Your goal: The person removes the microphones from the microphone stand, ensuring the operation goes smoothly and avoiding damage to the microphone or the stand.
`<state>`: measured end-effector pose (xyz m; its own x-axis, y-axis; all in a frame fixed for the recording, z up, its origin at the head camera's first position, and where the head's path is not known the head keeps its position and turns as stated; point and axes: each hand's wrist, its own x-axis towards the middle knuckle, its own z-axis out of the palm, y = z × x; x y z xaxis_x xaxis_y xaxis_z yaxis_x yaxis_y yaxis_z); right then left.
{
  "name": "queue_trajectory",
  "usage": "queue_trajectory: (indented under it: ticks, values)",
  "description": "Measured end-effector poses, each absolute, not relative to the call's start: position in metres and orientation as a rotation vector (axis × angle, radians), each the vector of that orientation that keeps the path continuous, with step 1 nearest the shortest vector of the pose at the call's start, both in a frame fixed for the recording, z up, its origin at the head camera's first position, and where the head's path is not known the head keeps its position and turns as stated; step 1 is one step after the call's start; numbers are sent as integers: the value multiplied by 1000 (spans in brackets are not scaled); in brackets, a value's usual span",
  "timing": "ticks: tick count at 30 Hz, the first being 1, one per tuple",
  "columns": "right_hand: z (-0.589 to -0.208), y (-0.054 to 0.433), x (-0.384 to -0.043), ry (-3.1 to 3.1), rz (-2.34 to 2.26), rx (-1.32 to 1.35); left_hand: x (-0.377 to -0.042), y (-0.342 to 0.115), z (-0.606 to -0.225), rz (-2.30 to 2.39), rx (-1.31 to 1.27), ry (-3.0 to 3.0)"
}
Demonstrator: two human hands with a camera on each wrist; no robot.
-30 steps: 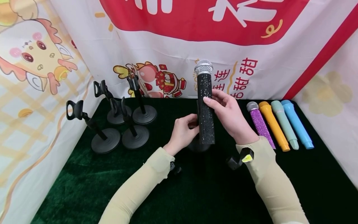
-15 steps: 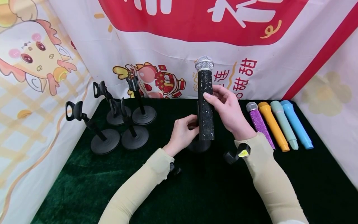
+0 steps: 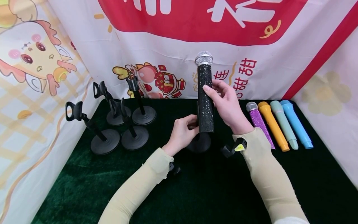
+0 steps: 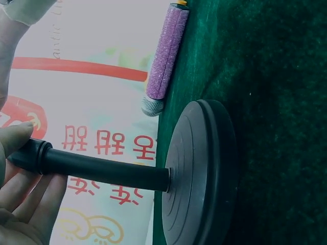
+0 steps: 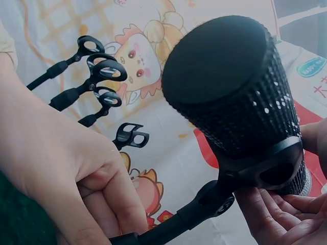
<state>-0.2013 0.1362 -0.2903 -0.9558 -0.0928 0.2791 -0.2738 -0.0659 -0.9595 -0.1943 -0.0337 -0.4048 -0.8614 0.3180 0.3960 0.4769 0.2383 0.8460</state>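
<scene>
My right hand grips a black rhinestone-covered microphone with a silver mesh head, held upright at the middle of the table. In the right wrist view the microphone's flat black end faces the camera, and a black clip wraps round its body. This clip belongs to a desk microphone stand, whose post my left hand pinches near the top. Its round base rests on the green cloth. From the head camera, the clip is mostly hidden behind the microphone.
Several black microphone stands with unfilled clips are grouped at the left. Purple, yellow, pale green and blue microphones lie side by side at the right. A printed fabric backdrop rises behind the table.
My right hand and the black microphone have moved upward, so more of the stand's base shows below it. The left hand stays on the post.
</scene>
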Motion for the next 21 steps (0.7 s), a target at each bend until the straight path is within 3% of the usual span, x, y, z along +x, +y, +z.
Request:
queue_trajectory:
  ticks: [21]
  values:
    - [-287,135,-191,-2078,2247,322,-195,-35,-407,-1662,-804,-2330]
